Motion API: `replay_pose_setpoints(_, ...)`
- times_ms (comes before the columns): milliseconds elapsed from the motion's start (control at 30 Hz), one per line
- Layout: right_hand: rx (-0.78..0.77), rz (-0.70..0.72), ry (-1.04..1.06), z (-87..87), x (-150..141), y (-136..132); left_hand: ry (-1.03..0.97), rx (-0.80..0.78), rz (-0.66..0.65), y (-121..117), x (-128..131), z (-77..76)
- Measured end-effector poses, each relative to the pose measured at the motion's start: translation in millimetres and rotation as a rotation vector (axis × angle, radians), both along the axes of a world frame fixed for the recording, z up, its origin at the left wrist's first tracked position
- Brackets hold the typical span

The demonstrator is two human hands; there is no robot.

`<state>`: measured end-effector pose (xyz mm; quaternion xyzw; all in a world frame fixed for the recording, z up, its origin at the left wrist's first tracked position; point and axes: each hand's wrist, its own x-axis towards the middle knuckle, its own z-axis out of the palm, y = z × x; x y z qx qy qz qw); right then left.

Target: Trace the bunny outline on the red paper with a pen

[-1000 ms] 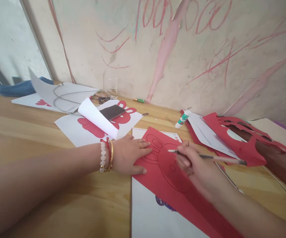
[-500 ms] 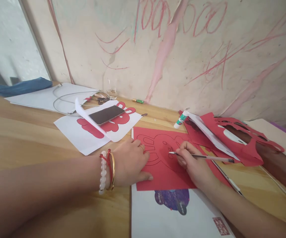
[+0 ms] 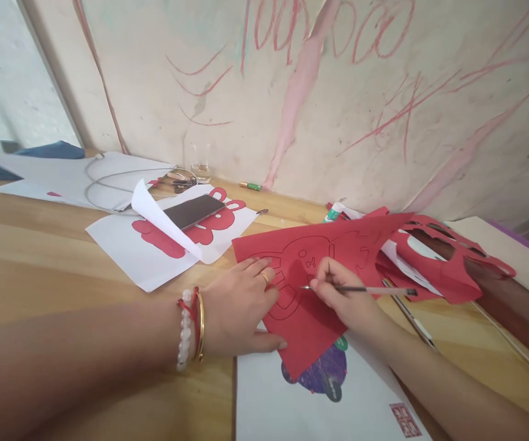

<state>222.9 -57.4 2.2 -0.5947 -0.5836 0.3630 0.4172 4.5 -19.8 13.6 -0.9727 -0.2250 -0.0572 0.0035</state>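
place: homelike craft corner | scribbled wall (image 3: 145, 37) | wooden table (image 3: 35, 245) | glue stick (image 3: 333, 212)

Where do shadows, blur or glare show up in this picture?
In the head view, a soft shadow darkens the red paper by the right hand; in that head view, the left forearm looks soft toward the picture's edge; also in the head view, the phone shows no strong glare, and the clear glass looks faint against the wall.

A sheet (image 3: 313, 321) lies under the right hand (image 3: 349, 297). Left of the grip lies a phone (image 3: 195, 211), behind the grip a glue stick (image 3: 333, 213).
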Motion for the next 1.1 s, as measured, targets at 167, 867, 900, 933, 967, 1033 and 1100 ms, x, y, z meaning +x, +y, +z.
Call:
replay_pose_setpoints(167, 0.013, -0.026, -0.072, -5.2, -1.3, -5.8, -0.057, -0.077, -0.043, 10.0, -2.1, -8.0)
replay_pose_setpoints(867, -0.001, 0.024, -0.191, -12.0, 2.8, -5.1, -0.127, -0.102, -0.016, 19.4, -1.1, -13.7)
replay_pose_setpoints(900, -0.006, 0.025, -0.192, -11.5, 2.4, -5.5, -0.123, -0.102, -0.017, 19.6, -1.4, -13.6)
replay_pose_setpoints(933, -0.009, 0.024, -0.192, -10.9, 2.0, -5.9, -0.12, -0.102, -0.017, 19.7, -1.6, -13.8)
replay_pose_setpoints(967, -0.014, 0.026, -0.192, -10.2, 1.5, -6.4, -0.12, -0.102, -0.015, 19.8, -1.9, -14.0)
replay_pose_setpoints(1033, -0.021, 0.03, -0.189, -8.8, 1.0, -7.2, -0.126, -0.103, -0.012, 19.8, -2.4, -14.6)
replay_pose_setpoints(1100, -0.02, 0.036, -0.186, -8.1, 1.3, -7.6, -0.133, -0.109, -0.011, 19.6, -2.7, -15.0)
